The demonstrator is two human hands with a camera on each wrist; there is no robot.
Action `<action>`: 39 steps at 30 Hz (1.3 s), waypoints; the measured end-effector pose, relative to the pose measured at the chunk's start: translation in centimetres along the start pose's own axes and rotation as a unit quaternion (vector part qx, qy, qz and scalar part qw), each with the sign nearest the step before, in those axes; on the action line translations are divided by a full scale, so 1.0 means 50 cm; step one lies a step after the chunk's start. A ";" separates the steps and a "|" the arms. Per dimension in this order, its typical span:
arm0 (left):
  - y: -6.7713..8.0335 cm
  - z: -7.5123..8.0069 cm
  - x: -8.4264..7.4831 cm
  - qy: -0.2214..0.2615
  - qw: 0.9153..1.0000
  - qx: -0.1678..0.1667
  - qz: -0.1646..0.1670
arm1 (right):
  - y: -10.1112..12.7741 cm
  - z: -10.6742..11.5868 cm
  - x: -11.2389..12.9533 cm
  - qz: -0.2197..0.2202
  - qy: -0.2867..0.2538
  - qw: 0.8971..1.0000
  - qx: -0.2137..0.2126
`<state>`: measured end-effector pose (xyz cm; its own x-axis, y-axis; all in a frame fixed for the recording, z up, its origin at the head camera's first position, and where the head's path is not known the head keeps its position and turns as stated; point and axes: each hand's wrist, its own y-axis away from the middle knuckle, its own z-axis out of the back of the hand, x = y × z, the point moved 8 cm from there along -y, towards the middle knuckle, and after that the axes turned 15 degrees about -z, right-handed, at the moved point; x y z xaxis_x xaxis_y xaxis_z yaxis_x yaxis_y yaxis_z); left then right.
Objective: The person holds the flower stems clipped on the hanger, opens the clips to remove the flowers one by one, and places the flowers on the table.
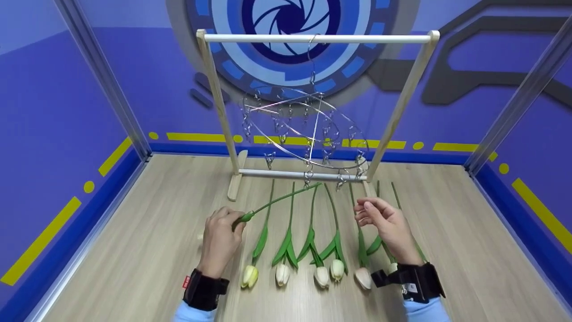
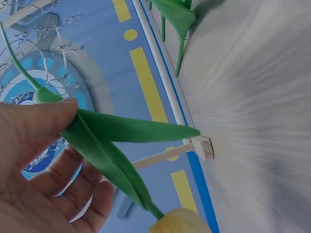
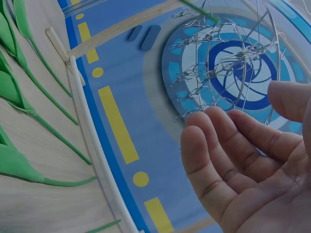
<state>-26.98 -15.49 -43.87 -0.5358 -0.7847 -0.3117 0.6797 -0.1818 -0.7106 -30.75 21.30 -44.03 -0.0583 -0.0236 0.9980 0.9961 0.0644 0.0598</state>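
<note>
My left hand [image 1: 222, 237] pinches an artificial tulip [image 1: 246, 217] between thumb and fingers where the leaves join the stem. Its stem slants up and right, the tip overlapping a low clip of the wire clip hanger [image 1: 307, 179] in the head view. The left wrist view shows its green leaves [image 2: 141, 128] and part of a pale yellow bloom [image 2: 180, 222]. My right hand [image 1: 389, 228] is raised above the tulips on the right, fingers slightly bent and holding nothing. Several tulips [image 1: 282, 274] lie in a row on the table, blooms toward me, stems toward the rack.
A wooden rack [image 1: 268, 39] with a white top bar stands at the back of the table [image 1: 174, 214]. The hanger hangs from that bar by a hook, its metal clips dangling all around. Blue printed panels [image 1: 147, 80] enclose the back and sides.
</note>
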 end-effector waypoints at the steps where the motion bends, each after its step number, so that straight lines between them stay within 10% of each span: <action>1: 0.001 -0.001 0.002 -0.002 1.000 0.001 0.001 | 0.000 0.000 0.001 0.002 0.002 1.000 -0.001; 11: 0.008 -0.011 0.019 -0.001 0.999 0.038 0.034 | 0.004 -0.007 0.007 0.008 0.015 1.000 -0.003; 19: 0.006 -0.019 0.034 0.053 0.994 0.069 0.068 | 0.005 -0.013 0.014 0.065 0.128 0.989 -0.032; 39: 0.029 -0.036 0.074 0.164 0.967 0.100 0.166 | 0.046 -0.023 0.034 0.254 0.353 0.891 -0.130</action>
<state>-28.89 -17.60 -47.22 -0.3796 -0.5955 -0.7080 0.9072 -0.0897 -0.4110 -28.51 20.28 -42.21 0.3688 -0.6855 0.6278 0.8695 0.0156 -0.4938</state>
